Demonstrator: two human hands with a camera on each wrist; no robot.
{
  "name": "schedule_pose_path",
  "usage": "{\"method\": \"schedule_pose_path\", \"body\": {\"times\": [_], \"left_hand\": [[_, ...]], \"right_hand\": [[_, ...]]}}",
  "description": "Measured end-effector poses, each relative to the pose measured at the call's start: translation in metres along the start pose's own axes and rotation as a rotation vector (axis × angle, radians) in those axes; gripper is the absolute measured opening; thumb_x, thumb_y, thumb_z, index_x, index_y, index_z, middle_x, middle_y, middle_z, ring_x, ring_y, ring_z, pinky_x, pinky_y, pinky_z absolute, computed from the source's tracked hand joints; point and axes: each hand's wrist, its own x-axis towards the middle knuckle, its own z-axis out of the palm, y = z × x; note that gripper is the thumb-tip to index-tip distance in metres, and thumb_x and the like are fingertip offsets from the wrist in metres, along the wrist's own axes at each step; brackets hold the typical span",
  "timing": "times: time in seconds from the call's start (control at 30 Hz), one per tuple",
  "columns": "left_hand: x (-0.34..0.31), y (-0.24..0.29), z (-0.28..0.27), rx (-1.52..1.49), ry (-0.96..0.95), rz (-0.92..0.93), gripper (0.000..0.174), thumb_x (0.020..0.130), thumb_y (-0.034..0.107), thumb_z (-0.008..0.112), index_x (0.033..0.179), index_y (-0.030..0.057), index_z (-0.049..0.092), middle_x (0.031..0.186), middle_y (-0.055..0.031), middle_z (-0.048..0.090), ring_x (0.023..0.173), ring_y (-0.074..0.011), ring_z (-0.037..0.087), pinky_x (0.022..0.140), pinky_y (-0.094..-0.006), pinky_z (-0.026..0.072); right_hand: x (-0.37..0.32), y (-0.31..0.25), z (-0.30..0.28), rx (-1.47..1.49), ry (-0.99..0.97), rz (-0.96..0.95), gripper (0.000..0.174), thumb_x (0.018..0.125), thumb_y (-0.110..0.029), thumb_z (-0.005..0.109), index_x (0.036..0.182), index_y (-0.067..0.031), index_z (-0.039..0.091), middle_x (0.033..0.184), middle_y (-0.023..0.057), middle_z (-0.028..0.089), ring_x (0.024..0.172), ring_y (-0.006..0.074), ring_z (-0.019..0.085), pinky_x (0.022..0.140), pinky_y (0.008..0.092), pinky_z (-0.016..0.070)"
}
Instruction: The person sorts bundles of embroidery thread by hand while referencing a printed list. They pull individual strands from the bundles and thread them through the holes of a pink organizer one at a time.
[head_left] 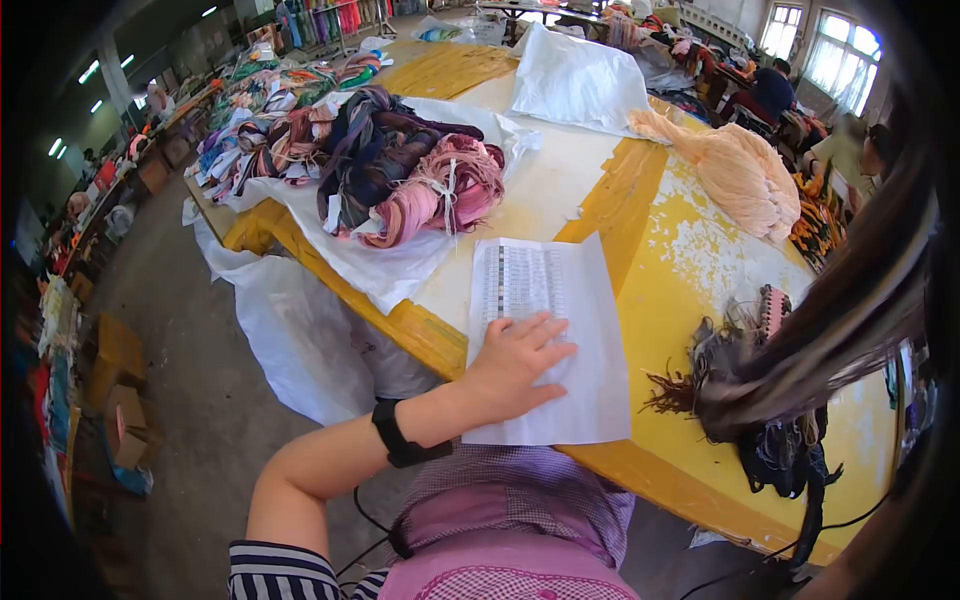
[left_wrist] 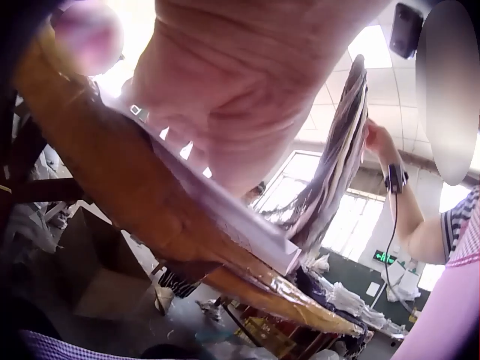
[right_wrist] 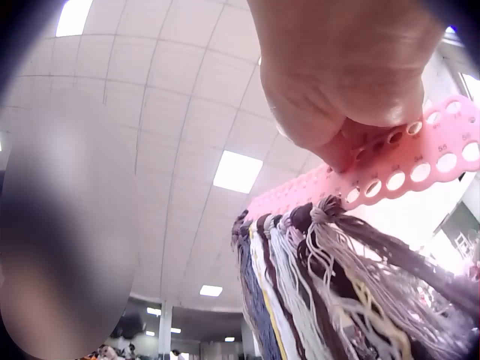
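Note:
My left hand (head_left: 515, 370) lies on a white sheet of paper (head_left: 595, 400) printed with a table of rows, at the table's near edge. In the left wrist view its palm (left_wrist: 232, 97) is above the paper and the fingers reach away. My right hand (right_wrist: 352, 75) grips a pink plastic thread card (right_wrist: 420, 161) with numbered round holes along its edges. Grey, white, mauve and dark thread hanks (right_wrist: 292, 292) are looped through the card and hang down. In the head view these hanging threads (head_left: 830, 330) sweep across the right side, raised over the table; the right hand is hidden there.
Another pink holed strip (head_left: 774, 308) lies at the table's right with dark threads (head_left: 785, 455). A peach yarn bundle (head_left: 745, 180), pink-and-purple skeins (head_left: 450, 190) and white plastic sheeting (head_left: 580, 80) lie farther back. Cardboard boxes (head_left: 120, 425) stand on the floor at left.

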Motion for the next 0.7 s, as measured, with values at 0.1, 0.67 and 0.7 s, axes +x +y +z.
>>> {"method": "schedule_pose_path", "body": {"times": [0.1,0.67,0.7], "left_hand": [[0.008,-0.011,-0.015,-0.233,0.173,-0.128,0.033,0.090,0.024,0.062,0.120,0.0099,0.062,0.120,-0.0091,0.063,0.111,-0.0241,0.058,0.087,-0.0339,0.0450],[0.012,0.024,-0.045,-1.424,-0.321,-0.607,0.019,0.100,0.022,0.053,0.109,0.0053,0.057,0.081,0.0012,0.056,0.052,-0.0059,0.053,0.045,-0.0186,0.0335],[0.013,0.023,-0.046,-1.409,-0.318,-0.611,0.019,0.100,0.022,0.053,0.109,0.0053,0.057,0.081,0.0012,0.056,0.052,-0.0059,0.053,0.045,-0.0186,0.0335]], "right_hand": [[-0.059,0.029,0.053,0.273,-0.249,0.380,0.033,0.094,-0.007,0.054,0.126,-0.0011,0.054,0.101,0.0097,0.064,0.086,0.0134,0.061,0.071,0.0232,0.0495],[-0.191,0.073,0.170,0.326,-0.660,0.480,0.030,0.084,0.007,0.052,0.111,0.0016,0.064,0.089,0.0088,0.062,0.079,0.0134,0.058,0.071,0.0247,0.0463],[-0.189,0.069,0.173,0.340,-0.656,0.475,0.030,0.084,0.007,0.052,0.111,0.0016,0.064,0.089,0.0088,0.062,0.079,0.0134,0.058,0.071,0.0247,0.0463]]}}
